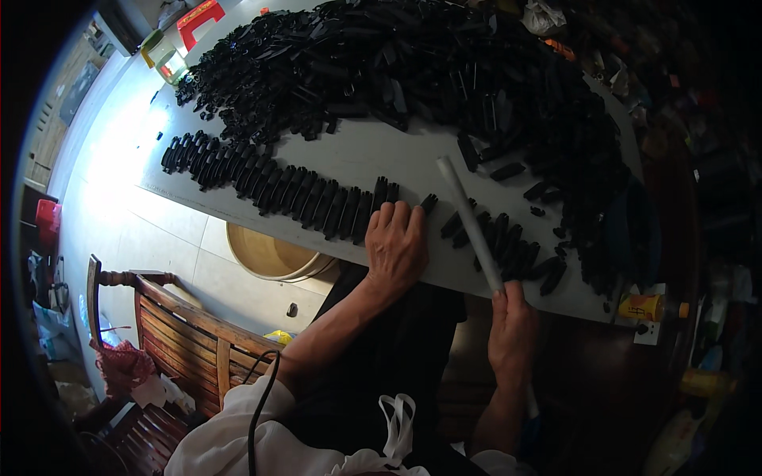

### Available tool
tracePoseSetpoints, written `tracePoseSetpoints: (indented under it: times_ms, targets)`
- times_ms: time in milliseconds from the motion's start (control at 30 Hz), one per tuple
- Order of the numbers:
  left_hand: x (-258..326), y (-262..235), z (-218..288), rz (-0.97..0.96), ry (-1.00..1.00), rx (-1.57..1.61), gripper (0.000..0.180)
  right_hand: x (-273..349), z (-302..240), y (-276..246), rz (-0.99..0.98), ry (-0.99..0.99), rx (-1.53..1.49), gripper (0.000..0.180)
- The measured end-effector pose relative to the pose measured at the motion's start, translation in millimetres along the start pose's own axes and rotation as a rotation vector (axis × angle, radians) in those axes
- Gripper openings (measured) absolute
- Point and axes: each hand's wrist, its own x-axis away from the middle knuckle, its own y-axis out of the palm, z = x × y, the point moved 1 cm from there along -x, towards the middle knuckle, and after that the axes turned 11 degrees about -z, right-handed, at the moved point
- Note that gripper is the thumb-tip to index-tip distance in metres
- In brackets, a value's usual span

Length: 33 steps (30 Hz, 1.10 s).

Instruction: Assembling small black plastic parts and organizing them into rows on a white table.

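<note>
My left hand (394, 244) lies palm down on the white table (373, 155), its fingers pressed against the right end of a long row of black plastic parts (270, 184) lined up side by side. My right hand (512, 329) grips the near end of a white stick (470, 222), which slants up and away over the table. The stick lies across a shorter group of black parts (508, 242) to the right of my left hand. A big heap of the same black parts (413, 71) covers the far half of the table.
A round tan basket (270, 255) stands on the tiled floor under the table's left edge. A wooden bench (182, 333) is at my lower left. A yellow container (641, 306) sits at the table's right corner. A red stool (200, 17) stands at the far left.
</note>
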Motion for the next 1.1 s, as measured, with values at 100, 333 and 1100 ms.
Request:
tracePoseSetpoints:
  times_ms: [100,333,1100]
  targets:
    - [-2,1,3,0.082,0.043,0.001,0.02,3,-4,4,0.137,-0.045,0.06,0.022]
    - [2,2,-1,0.028,0.015,0.049,0.026,-6,-3,2,-0.14,0.099,0.213,0.022]
    - [8,-7,-13,0.038,0.039,0.035,0.032,-5,-8,7,-0.044,-0.003,0.033,0.023]
